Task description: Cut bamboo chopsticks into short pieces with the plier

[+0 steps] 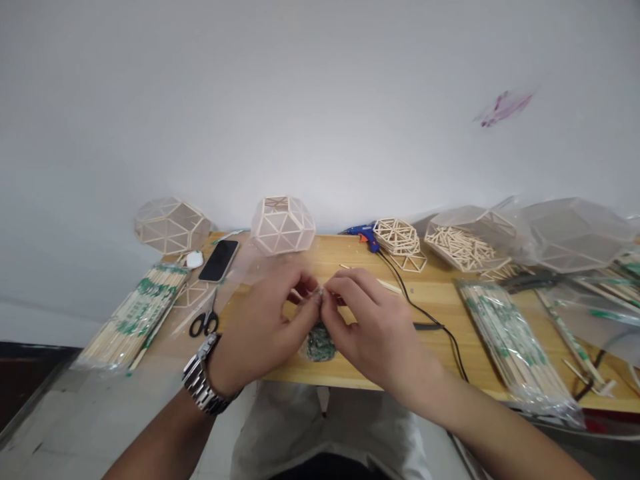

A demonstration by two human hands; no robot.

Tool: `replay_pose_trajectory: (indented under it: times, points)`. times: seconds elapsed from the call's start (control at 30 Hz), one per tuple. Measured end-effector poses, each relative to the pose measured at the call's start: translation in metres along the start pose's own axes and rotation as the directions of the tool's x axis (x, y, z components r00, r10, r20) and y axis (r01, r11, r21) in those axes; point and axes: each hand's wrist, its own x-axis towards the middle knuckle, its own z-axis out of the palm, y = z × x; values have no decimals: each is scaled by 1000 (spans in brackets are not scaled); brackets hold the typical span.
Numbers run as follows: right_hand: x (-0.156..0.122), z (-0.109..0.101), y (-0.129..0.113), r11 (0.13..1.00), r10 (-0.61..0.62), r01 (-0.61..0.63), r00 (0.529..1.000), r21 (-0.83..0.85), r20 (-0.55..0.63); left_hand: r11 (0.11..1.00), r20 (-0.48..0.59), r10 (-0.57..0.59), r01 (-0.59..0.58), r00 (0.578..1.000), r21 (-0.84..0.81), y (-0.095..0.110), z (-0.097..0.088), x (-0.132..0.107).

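Observation:
My left hand [273,320], with a metal watch on its wrist, and my right hand [375,323] meet over the front of the table. The thumb and fingers of both are pinched together at the top of a small see-through plastic bag [321,343]. Something dark green and grainy fills the bag's lower part, which hangs between my hands just above the table edge. The fingers partly hide the bag's top, so I cannot tell whether it is open or sealed.
Lattice shapes of sticks and pale sheet, such as this one [283,227], line the wall. A blue glue gun [367,235] trails a black cord past my right hand. Scissors [205,321], a phone [219,260] and a pack of sticks [135,313] lie left; another stick pack [515,340] lies right.

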Motion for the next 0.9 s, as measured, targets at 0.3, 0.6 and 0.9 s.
replay_pose_trajectory:
  times: [0.3, 0.6, 0.9]
  points:
    - [-3, 1, 1, 999, 28, -28, 1000, 45, -9, 993, -86, 71, -62, 994, 103, 3, 12, -8]
    - [-4, -1, -2, 991, 99, -98, 995, 91, -14, 997, -76, -48, 43, 996, -60, 0, 14, -8]
    - [-3, 1, 3, 989, 90, -88, 996, 115, -8, 985, -79, 49, -61, 996, -160, -10, 10, -15]
